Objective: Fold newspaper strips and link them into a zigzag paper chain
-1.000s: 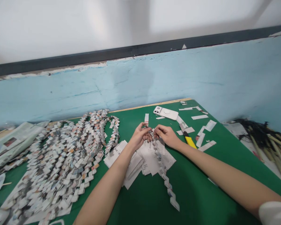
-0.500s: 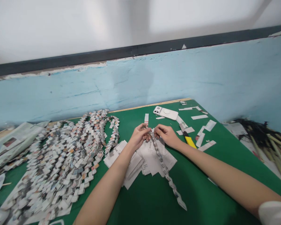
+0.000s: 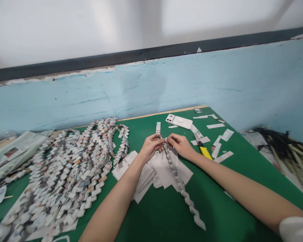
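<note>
Grn table (image 3: pixel 154 215); wht/gry chain (image 3: pixel 183 192); yel/blk knife (image 3: pixel 205 152); lt-blu wall (image 3: pixel 91 97).

A single camera, worn on the person's head, looks forward and down from above the near side of the green-topped table (image 3: pixel 161 218). It faces the pale-blue painted wall (image 3: pixel 141 90) beyond the table's far edge; the dark horizontal band (image 3: pixel 91 65) above it climbs rightward, so the view appears slightly tilted. The bare left hand (image 3: pixel 151 147) and bare right hand (image 3: pixel 180 145) lie near the middle. The wide framing also takes in the table's right edge and the long, tan sticks (image 3: pixel 298 168) past it.
</note>
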Tool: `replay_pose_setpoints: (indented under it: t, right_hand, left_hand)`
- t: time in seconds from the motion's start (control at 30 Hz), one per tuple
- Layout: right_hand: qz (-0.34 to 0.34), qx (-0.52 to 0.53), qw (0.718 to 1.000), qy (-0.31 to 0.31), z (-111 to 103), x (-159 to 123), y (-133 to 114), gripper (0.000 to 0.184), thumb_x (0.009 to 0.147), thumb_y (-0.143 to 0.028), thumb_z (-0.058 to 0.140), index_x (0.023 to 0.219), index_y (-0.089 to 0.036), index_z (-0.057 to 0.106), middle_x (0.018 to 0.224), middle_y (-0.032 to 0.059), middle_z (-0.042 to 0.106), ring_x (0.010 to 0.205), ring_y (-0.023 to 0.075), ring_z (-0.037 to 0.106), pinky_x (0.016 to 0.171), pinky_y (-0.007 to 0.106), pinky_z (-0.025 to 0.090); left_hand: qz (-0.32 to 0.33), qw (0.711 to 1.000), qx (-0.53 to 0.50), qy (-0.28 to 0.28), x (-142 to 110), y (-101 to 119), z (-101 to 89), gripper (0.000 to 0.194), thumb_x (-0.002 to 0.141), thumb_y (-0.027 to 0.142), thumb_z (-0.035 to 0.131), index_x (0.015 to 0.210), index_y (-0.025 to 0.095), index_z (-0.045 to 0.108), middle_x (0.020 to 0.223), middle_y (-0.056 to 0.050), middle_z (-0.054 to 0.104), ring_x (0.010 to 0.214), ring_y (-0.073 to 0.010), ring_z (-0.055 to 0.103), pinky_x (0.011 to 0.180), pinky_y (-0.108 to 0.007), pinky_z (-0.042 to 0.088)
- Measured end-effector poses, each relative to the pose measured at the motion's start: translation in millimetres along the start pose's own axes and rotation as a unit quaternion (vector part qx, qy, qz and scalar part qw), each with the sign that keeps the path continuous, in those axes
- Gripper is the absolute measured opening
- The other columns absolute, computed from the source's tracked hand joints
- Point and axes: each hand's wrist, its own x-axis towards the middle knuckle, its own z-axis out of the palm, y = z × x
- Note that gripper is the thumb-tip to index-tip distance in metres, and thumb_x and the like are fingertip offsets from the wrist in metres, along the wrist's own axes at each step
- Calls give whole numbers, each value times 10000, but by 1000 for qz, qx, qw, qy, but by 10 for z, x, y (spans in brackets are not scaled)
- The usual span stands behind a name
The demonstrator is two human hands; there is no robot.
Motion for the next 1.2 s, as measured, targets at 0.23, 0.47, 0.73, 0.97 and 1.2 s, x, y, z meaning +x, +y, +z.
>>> replay_pose_setpoints:
  t: [0.23, 0.47, 0.73, 0.97, 1.2]
  right_hand:
    - [-43, -58, 997, 4, -20, -13, -11, 323, 1047, -412, 484, 827, -209, 605, 725, 10, 627, 667, 166, 572, 673, 296, 455]
    - [-192, -160, 968, -28, -12, -53, 48, 196, 1057, -311, 478, 1020, -218, 647, 890, 70, 655, 820, 203, 620, 778, 333, 499]
    - [-244, -207, 945, -71, 10, -70, 69, 209, 1063, -288, 470, 1052, -220, 668, 920, 95, 686, 881, 228, 641, 814, 368, 535]
    - [-238, -217, 945, -60, 4, -58, 78, 234, 1060, -295, 460, 1039, -219, 680, 907, 103, 684, 864, 243, 635, 809, 392, 540]
    - [-225, -228, 947, -22, 4, -69, 98, 229, 1064, -294, 445, 1040, -214, 658, 890, 102, 663, 849, 240, 628, 800, 381, 526]
  left_hand:
    - [-10, 1000, -11, -11, 40, -29, -44, 462, 655, 395, 920, 868, 135, 604, 652, -7, 660, 465, -104, 611, 432, -195, 492]
    - [-20, 999, -30, -23, 47, -24, -55, 428, 676, 400, 901, 869, 131, 630, 646, -10, 662, 460, -114, 616, 423, -201, 478]
    - [-34, 999, -11, -19, 52, -40, -74, 369, 668, 363, 904, 807, 109, 674, 586, -12, 640, 419, -90, 565, 420, -193, 452]
    - [-26, 999, -12, -17, 49, -55, -58, 422, 687, 432, 899, 820, 111, 661, 596, -18, 640, 438, -101, 583, 433, -199, 461]
    - [-18, 996, -61, -57, 43, -49, -73, 460, 753, 510, 819, 897, 96, 678, 633, -65, 667, 528, -148, 639, 488, -228, 486]
